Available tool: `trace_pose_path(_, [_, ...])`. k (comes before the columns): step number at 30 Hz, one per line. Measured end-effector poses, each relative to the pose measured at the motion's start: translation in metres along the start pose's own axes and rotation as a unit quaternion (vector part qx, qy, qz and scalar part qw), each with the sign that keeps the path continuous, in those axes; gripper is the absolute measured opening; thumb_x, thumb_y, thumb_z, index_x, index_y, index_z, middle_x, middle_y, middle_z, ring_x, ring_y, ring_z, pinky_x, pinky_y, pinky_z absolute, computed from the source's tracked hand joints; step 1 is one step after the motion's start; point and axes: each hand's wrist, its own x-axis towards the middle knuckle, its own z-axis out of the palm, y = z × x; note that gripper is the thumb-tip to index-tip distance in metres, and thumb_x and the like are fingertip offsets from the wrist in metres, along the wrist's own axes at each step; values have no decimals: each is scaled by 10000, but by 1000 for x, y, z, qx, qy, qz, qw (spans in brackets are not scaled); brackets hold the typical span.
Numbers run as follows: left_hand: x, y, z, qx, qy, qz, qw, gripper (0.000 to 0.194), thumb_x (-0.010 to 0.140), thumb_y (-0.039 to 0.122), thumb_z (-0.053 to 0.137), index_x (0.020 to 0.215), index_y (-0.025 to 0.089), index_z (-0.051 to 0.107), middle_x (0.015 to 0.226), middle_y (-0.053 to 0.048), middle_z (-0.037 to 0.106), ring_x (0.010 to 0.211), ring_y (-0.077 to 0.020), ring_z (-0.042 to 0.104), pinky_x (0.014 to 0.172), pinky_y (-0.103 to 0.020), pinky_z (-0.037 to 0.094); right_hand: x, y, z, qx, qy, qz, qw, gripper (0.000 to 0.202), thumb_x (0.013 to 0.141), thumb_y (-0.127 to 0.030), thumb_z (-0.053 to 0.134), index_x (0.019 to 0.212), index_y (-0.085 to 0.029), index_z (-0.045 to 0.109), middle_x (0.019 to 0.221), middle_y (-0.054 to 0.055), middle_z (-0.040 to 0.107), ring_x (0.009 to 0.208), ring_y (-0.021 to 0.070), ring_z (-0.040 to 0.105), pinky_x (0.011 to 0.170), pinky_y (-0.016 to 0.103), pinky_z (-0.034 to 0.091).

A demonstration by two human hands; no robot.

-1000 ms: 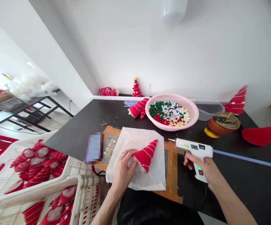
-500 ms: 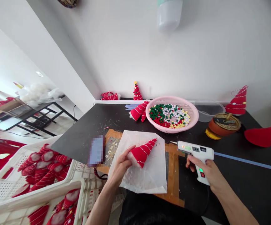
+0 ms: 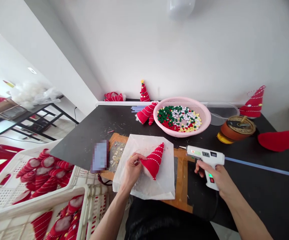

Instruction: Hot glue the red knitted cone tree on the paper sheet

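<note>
My left hand pinches the lower left edge of a red felt cone wound with white twisted cord. The cone lies on a white paper sheet, its tip pointing up and to the right. White stuffing shows at its base. In my right hand is a white glue gun, held by its handle with a green light lit. Its nozzle points left, to the right of the paper and apart from the cone. A long bluish glue stick runs out of its back.
Beyond the paper stands a pink basket of coloured pompoms. A phone lies left of the paper. At the right are an orange-brown jar and red felt. White crates of red cones stand at lower left.
My left hand has closed from a light touch at the cone's base into a pinch on its edge, and the cone has turned slightly. My right hand still holds the glue gun.
</note>
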Motion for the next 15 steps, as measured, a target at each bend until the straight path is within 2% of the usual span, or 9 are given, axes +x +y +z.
trace_pose_path(3, [4,0,5,11,14,37,999,178,752,137,563,689,189,721,805,-22,611,759,-157,595,671,-258,459,0,-2,0,-3,-6,-5,1000,414,809,-557,779,700,-165,707,697,80,711,582,182,558,599,320,452])
trace_pose_path(6, [3,3,7,24,17,67,997,250,779,106,545,717,211,764,822,-23,588,779,-159,583,707,-281,466,-2,-3,0,-3,-11,-6,1000,408,819,-554,774,702,-170,707,701,76,713,582,177,554,599,315,454])
trace_pose_path(8, [-2,9,7,37,6,98,994,310,794,74,537,776,241,798,864,-27,593,821,-166,593,738,-295,481,-4,-4,0,-3,-17,-3,1000,408,819,-558,773,705,-171,710,705,76,713,588,180,559,603,314,460])
trace_pose_path(10, [-8,16,5,67,-2,159,985,358,833,49,535,841,271,815,906,-31,601,847,-165,604,748,-294,494,-6,-6,0,-6,-27,3,1000,413,824,-566,766,720,-169,719,724,79,718,601,184,568,618,316,471])
trace_pose_path(13, [-19,26,3,141,-3,264,954,367,927,53,545,986,303,806,933,-31,646,873,-166,623,774,-293,510,-11,-10,3,-8,-44,11,999,421,825,-577,760,742,-165,730,751,87,721,623,193,579,636,319,480])
trace_pose_path(15, [-25,29,3,174,-14,288,942,337,962,73,557,1079,302,774,959,-30,691,910,-176,640,831,-310,520,-14,-15,7,2,-59,15,998,409,826,-569,759,761,-166,732,765,83,719,636,195,584,642,317,477])
